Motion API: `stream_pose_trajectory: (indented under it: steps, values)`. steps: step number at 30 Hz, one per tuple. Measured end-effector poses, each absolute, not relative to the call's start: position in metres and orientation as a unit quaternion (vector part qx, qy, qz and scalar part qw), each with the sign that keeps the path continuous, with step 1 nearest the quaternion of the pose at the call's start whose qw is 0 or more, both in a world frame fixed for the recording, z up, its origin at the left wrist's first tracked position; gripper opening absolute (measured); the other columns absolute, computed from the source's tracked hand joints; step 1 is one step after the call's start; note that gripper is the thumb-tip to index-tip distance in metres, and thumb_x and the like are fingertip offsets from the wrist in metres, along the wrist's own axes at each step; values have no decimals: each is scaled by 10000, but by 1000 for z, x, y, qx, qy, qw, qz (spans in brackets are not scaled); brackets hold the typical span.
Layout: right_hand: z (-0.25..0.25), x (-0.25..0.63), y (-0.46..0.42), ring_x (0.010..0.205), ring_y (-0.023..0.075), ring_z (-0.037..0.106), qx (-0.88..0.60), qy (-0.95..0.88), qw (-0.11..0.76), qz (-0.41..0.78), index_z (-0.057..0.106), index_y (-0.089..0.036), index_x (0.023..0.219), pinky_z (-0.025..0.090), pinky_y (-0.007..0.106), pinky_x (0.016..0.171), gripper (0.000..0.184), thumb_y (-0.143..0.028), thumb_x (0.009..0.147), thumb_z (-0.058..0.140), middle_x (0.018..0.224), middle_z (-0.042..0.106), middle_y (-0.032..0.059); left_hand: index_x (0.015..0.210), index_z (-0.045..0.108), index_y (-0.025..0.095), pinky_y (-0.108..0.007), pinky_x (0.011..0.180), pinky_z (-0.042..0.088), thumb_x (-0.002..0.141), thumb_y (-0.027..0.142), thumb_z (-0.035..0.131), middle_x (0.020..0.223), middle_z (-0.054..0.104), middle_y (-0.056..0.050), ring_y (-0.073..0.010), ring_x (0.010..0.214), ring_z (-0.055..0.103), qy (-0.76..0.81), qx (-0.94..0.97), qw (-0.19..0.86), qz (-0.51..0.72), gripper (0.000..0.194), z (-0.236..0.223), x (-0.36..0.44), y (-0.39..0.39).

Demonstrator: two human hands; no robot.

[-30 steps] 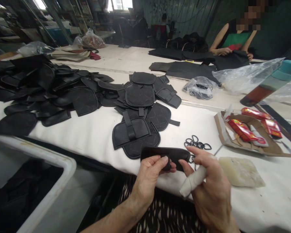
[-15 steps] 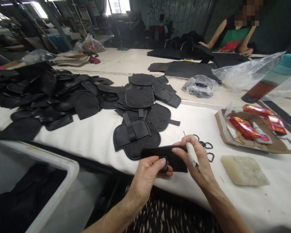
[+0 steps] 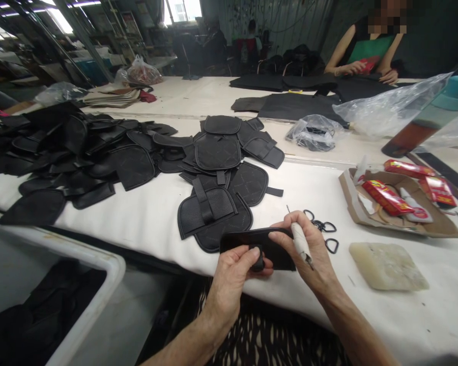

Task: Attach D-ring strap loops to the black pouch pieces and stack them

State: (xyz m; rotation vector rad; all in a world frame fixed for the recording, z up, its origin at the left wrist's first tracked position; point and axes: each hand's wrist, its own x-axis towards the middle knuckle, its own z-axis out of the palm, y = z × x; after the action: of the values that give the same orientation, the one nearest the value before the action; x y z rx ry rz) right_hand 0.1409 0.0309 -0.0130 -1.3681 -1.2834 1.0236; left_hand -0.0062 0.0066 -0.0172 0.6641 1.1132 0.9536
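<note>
A black leather flap piece (image 3: pixel 278 254) is held up at the table's front edge between both hands. My left hand (image 3: pixel 238 264) is closed on its lower left, the thumb pressing a folded black strap (image 3: pixel 258 258) on it. With thumb and fingers my right hand (image 3: pixel 305 244) pinches the piece's upper right edge. The same hand keeps an awl with a white wrapped handle (image 3: pixel 301 241), its thin tip pointing up and away. Just beyond the right hand lie several black D-rings (image 3: pixel 331 246). Two overlapping flap pieces (image 3: pixel 206 211) lie on the cloth behind the left hand.
Many black pieces (image 3: pixel 68 142) are heaped at left. A cardboard tray (image 3: pixel 351 203) with red boxes and a pale stone block (image 3: pixel 389 265) sit at right, near a tilted bottle (image 3: pixel 423 124). A white bin (image 3: pixel 116 264) stands front left. A person (image 3: pixel 366 56) is across the table.
My hands keep nearly the same grip on the flap piece and the awl. Across the table, the other person's hands have shifted and now handle something red.
</note>
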Motion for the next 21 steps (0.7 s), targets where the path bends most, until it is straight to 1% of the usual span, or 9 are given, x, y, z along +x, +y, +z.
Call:
stream_pose_trajectory:
  steps: [4,8,11,13,17,21]
  values:
    - [-14,139,31,706,139,544,-556,-533,484,416,477,-239,787,418,261,639,187,-269,774,661,801,645,-33,743,682,101,-313,722,523,799,329,615,700,701,-76,-176,643,662,498,287,698,428,244,-16,-7,7]
    - [-8,144,27,807,162,594,-546,-524,501,420,488,-244,813,446,295,726,190,-318,786,662,892,680,-9,733,668,101,-302,684,529,772,316,643,680,704,-75,-179,620,670,501,251,714,421,220,-13,-7,11]
    - [0,158,15,819,179,617,-573,-520,509,378,531,-249,867,477,307,721,212,-376,777,675,944,686,14,719,652,99,-291,643,534,749,303,660,669,708,-83,-181,600,675,507,217,730,404,207,-10,-7,15]
    - [4,171,3,787,188,638,-590,-513,518,347,547,-248,877,499,308,685,229,-410,775,672,919,696,25,720,643,99,-278,617,534,743,298,662,666,708,-85,-171,577,671,506,208,740,391,202,-9,-6,17]
    - [11,197,-23,678,213,660,-593,-484,569,300,553,-245,855,524,327,624,288,-505,768,640,772,708,32,722,626,105,-230,502,508,731,302,669,635,696,-78,-150,520,648,503,216,750,372,202,-7,-5,20]
    - [15,216,-42,583,237,650,-629,-433,584,274,554,-259,830,525,356,576,378,-604,707,642,670,706,41,745,627,103,-192,396,447,727,317,661,591,679,-67,-129,444,607,499,234,752,363,218,-6,-3,20]
